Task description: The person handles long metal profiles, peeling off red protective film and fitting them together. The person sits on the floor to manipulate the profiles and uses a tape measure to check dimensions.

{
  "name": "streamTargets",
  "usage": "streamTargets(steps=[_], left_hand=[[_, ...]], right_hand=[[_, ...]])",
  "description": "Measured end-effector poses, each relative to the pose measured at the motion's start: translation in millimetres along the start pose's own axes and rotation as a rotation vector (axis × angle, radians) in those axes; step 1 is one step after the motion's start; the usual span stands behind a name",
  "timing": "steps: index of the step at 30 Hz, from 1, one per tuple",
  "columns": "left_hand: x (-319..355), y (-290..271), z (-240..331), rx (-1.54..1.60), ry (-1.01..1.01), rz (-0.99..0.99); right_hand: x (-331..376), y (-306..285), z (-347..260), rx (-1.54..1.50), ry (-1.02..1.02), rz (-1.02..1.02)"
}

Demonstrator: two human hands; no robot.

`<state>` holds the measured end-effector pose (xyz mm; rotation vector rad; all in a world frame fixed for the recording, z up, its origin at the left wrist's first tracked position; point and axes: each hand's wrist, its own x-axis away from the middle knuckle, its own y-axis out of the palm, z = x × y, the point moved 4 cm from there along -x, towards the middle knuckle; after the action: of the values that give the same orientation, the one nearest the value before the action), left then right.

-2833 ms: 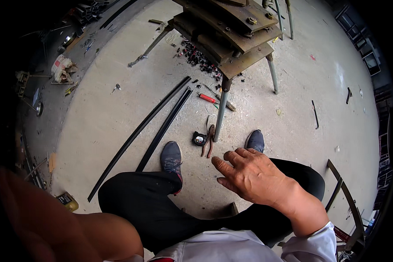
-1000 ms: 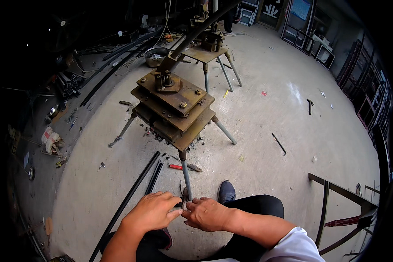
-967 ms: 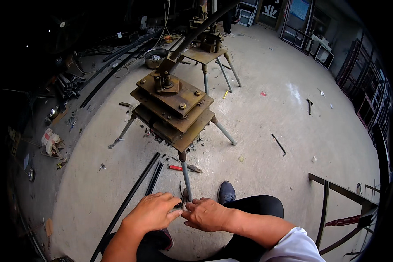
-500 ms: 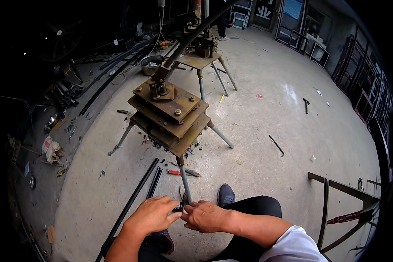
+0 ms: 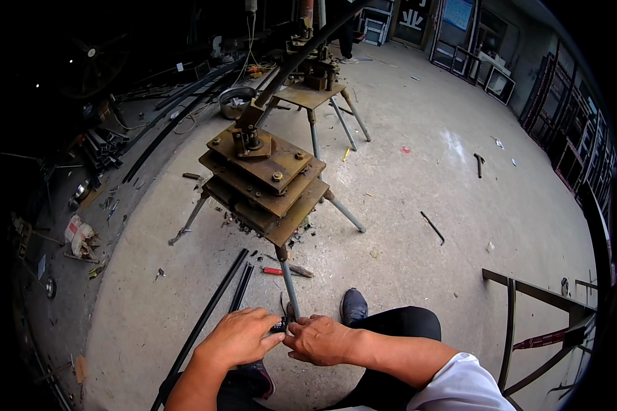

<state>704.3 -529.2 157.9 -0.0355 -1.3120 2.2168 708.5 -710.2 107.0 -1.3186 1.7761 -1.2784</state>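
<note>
My left hand (image 5: 236, 339) and my right hand (image 5: 322, 339) meet fingertip to fingertip low in the view, just in front of my knees. Both pinch a small black object (image 5: 277, 327) between them; most of it is hidden by the fingers. The hands sit right at the foot of the near leg (image 5: 288, 288) of a three-legged metal stand. The stand carries a stack of rusty square plates (image 5: 264, 178) with bolts and a long lever arm. My dark shoe (image 5: 353, 305) rests on the concrete beside the right hand.
Two long black bars (image 5: 212, 312) lie on the floor left of the hands, with a red-handled tool (image 5: 273, 271) under the stand. A second stand (image 5: 315, 92) is behind. A metal frame (image 5: 514, 322) stands at right; scrap and bars (image 5: 103, 147) line the left side.
Earlier my right hand hovered open above my knees and the left was out of sight. Both hands have since come together at the stand's leg, and the view has tilted up.
</note>
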Motion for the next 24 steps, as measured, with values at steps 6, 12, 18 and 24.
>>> streamTargets(steps=[6,12,18,24], left_hand=[[0.9,0.3,-0.8,-0.003,-0.001,0.001],[1.0,0.7,-1.2,-0.005,-0.013,-0.015],[0.2,1.3,-1.7,-0.007,-0.010,-0.009],[0.0,1.0,-1.9,-0.013,-0.009,-0.008]], right_hand=[[0.3,-1.5,-1.1,-0.002,-0.005,0.005],[-0.6,-2.4,-1.5,-0.005,-0.005,0.001],[-0.2,-0.5,-2.0,0.020,0.007,-0.016],[0.2,0.0,-1.7,0.019,-0.004,-0.006]])
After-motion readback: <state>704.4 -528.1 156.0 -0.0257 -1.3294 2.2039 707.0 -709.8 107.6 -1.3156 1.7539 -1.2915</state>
